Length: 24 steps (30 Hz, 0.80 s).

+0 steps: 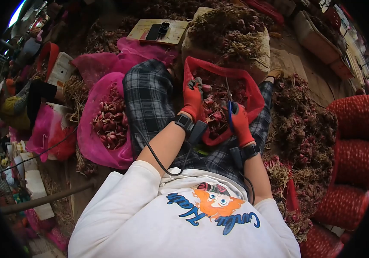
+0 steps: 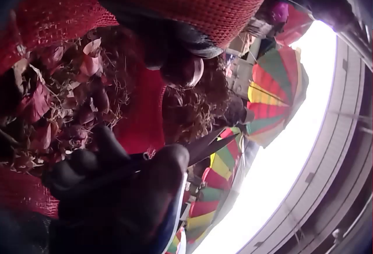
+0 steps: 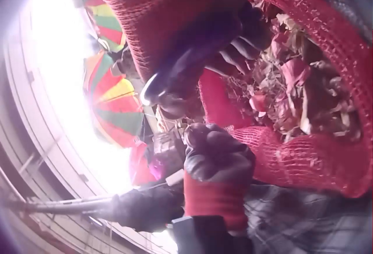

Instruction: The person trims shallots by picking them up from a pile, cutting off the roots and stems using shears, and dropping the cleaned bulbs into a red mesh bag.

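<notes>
While R grip (image 1: 241, 122) holds scissors (image 1: 230, 117), bulbs (image 1: 302, 124) litter flr (image 1: 290, 66) nr sacks (image 1: 355, 158).

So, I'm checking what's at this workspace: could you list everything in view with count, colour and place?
Open mesh bag: one, red, between the legs
Scissors: one, blue-handled, in the right hand
Held bulb: one, purplish, in the left hand
Pink bags: at least two, pink, at left
Dried bunches: uncounted, brown and purple, heaped right and ahead
Board: one, yellowish, ahead
Sacks: at least four, red, right edge
Umbrellas: at least two, multicoloured, background
Another person: one, yellow top, at left
Shirt: one, white, on the torso
Trousers: one pair, dark plaid, on the legs
Hands: two, red-and-dark gloves, at the open mesh bag
</notes>
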Motion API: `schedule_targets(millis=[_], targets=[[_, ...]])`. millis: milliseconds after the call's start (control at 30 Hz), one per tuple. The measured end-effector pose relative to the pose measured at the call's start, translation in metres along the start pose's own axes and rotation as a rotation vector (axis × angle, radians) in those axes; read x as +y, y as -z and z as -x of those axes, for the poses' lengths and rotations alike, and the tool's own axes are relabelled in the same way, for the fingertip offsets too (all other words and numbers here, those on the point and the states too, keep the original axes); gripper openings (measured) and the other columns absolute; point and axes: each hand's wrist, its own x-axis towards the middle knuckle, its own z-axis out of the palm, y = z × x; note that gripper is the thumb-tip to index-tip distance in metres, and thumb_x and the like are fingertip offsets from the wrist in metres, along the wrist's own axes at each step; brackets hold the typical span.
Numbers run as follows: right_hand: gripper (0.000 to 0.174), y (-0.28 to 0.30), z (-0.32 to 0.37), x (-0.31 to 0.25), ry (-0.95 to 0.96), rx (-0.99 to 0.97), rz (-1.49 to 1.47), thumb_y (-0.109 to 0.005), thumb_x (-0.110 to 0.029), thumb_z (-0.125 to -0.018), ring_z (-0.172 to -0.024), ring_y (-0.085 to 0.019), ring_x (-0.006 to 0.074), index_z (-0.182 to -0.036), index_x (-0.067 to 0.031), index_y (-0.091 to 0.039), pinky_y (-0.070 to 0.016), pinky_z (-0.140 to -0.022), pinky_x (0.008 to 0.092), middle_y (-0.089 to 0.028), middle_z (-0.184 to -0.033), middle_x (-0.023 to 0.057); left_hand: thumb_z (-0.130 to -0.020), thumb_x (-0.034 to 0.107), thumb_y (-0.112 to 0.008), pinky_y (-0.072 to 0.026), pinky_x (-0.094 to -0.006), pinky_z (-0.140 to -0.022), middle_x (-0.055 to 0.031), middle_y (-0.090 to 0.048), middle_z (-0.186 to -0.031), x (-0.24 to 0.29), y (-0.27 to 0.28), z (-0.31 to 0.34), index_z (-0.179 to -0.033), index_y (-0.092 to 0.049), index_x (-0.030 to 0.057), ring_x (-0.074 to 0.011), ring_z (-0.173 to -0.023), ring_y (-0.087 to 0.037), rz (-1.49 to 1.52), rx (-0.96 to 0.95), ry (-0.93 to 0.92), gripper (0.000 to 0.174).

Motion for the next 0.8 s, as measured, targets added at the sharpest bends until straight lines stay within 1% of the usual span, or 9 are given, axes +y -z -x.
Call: schedule_targets(millis=[67, 100, 200, 300, 400, 467, 600, 700, 800], targets=[[0.033, 0.008, 0.017, -0.035, 0.042, -0.060, 0.247, -0.069, -0.032, -0.074, -0.080, -0.063, 0.0304, -0.095, -0.0073, -0.063, -0.0482, -0.072, 0.0366, -0.066, -0.088, 0.0128, -0.093, 0.021, -0.053, -0.0435, -0.0253, -0.046, 0.0016, -0.059, -0.071, 0.035, 0.001, 0.007, -0.088, -0.059, 0.0095, -0.0080, -0.056, -0.053, 0.154, 0.023, 0.010, 0.014], [0.036, 0.005, 0.016, -0.030, 0.073, -0.046, 0.320, -0.071, -0.032, -0.069, -0.081, -0.063, 0.0305, -0.095, -0.0082, -0.063, -0.0490, -0.073, 0.0367, -0.067, -0.088, 0.0109, -0.094, 0.022, -0.052, -0.0382, -0.0241, -0.045, 0.0038, -0.055, -0.067, 0.040, -0.003, 0.007, -0.086, -0.060, 0.0099, -0.0063, -0.053, -0.049, 0.278, 0.096, 0.079, 0.016], [0.035, 0.002, 0.016, -0.024, 0.137, -0.031, 0.386, -0.070, -0.030, -0.068, -0.082, -0.064, 0.0299, -0.095, -0.0090, -0.064, -0.0494, -0.073, 0.0376, -0.067, -0.088, 0.0103, -0.094, 0.023, -0.053, -0.0337, -0.0241, -0.043, 0.0049, -0.051, -0.064, 0.048, 0.000, 0.009, -0.085, -0.061, 0.0097, -0.0050, -0.051, -0.044, 0.156, 0.148, -0.100, 0.017], [0.036, 0.003, 0.016, -0.030, 0.125, -0.050, 0.429, -0.069, -0.031, -0.067, -0.082, -0.063, 0.0296, -0.097, -0.0104, -0.064, -0.0496, -0.073, 0.0373, -0.067, -0.088, 0.0095, -0.093, 0.023, -0.055, -0.0333, -0.0233, -0.045, 0.0047, -0.050, -0.065, 0.063, 0.001, 0.018, -0.084, -0.061, 0.0096, -0.0042, -0.052, -0.042, 0.213, 0.097, 0.060, 0.017], [0.038, 0.003, 0.018, -0.031, 0.066, -0.050, 0.441, -0.070, -0.032, -0.067, -0.082, -0.063, 0.0296, -0.098, -0.0113, -0.064, -0.0495, -0.073, 0.0372, -0.067, -0.089, 0.0094, -0.093, 0.020, -0.054, -0.0352, -0.0222, -0.048, 0.0044, -0.051, -0.067, 0.040, 0.002, 0.003, -0.084, -0.062, 0.0085, -0.0037, -0.055, -0.044, 0.148, 0.128, 0.009, 0.017], [0.039, 0.003, 0.015, -0.019, 0.111, -0.037, 0.486, -0.071, -0.032, -0.066, -0.082, -0.063, 0.0295, -0.099, -0.0117, -0.064, -0.0496, -0.072, 0.0372, -0.067, -0.088, 0.0093, -0.093, 0.019, -0.054, -0.0366, -0.0218, -0.050, 0.0047, -0.051, -0.068, 0.037, -0.001, 0.003, -0.083, -0.062, 0.0074, -0.0038, -0.057, -0.045, 0.203, 0.138, -0.007, 0.018], [0.040, 0.007, 0.013, -0.017, 0.110, -0.070, 0.537, -0.072, -0.032, -0.067, -0.080, -0.063, 0.0293, -0.102, -0.0125, -0.064, -0.0493, -0.071, 0.0360, -0.067, -0.088, 0.0109, -0.094, 0.016, -0.053, -0.0387, -0.0236, -0.051, 0.0041, -0.055, -0.071, 0.056, -0.004, 0.012, -0.087, -0.061, 0.0045, -0.0052, -0.058, -0.048, 0.352, 0.070, -0.015, 0.016], [0.036, 0.000, 0.009, 0.005, 0.067, -0.170, 0.151, -0.068, -0.027, -0.074, -0.072, -0.064, 0.0217, -0.106, -0.0101, -0.063, -0.0489, -0.063, 0.0306, -0.067, -0.085, 0.0103, -0.093, 0.014, -0.053, -0.0429, -0.0236, -0.057, 0.0006, -0.059, -0.079, 0.041, -0.010, 0.006, -0.095, -0.061, 0.0028, -0.0075, -0.064, -0.052, 0.308, 0.055, -0.156, 0.014], [0.030, 0.004, -0.003, 0.013, -0.329, -0.368, -0.809, -0.061, -0.023, -0.084, -0.063, -0.060, 0.0121, -0.108, -0.0050, -0.062, -0.0462, -0.055, 0.0238, -0.067, -0.083, 0.0075, -0.091, 0.005, -0.045, -0.0504, -0.0280, -0.070, -0.0092, -0.064, -0.099, 0.028, -0.007, 0.011, -0.109, -0.054, 0.0026, -0.0164, -0.086, -0.062, -0.433, -0.068, 0.041, 0.020]])
